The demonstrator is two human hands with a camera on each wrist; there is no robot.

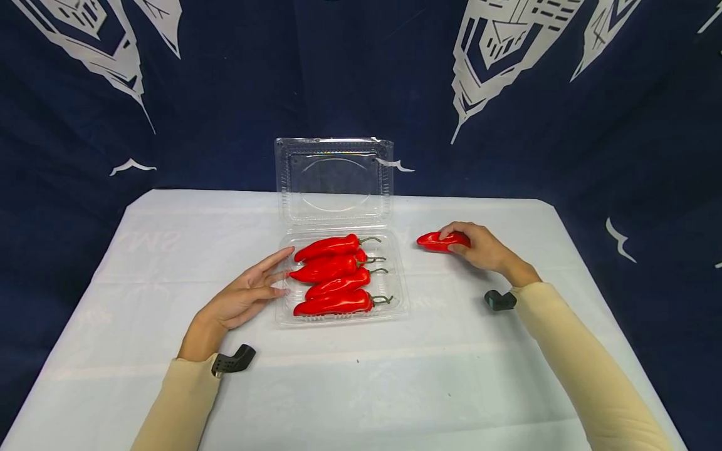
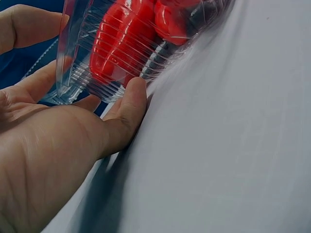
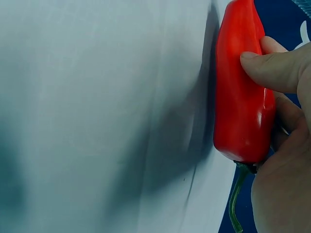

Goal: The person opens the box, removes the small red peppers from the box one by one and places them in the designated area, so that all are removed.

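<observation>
At the frame's centre, several red peppers (image 1: 333,303) already lie in the clear clamshell (image 1: 397,275), its lid (image 1: 338,185) raised. The left hand (image 1: 239,299), fingers extended, touches its left edge; right of centre, the right hand (image 1: 481,247) grips another pepper (image 1: 430,242), outside it.

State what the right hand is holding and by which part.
The right hand grips a long red pepper by its body, not its green stem.

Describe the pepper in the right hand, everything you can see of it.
The pepper is red, glossy and smooth, long and tapering, with a thin, curved green stem at its blunt end. It is right of the open plastic box, tip toward it, gripped round its body by the right hand; whether it touches the table is unclear.
</observation>
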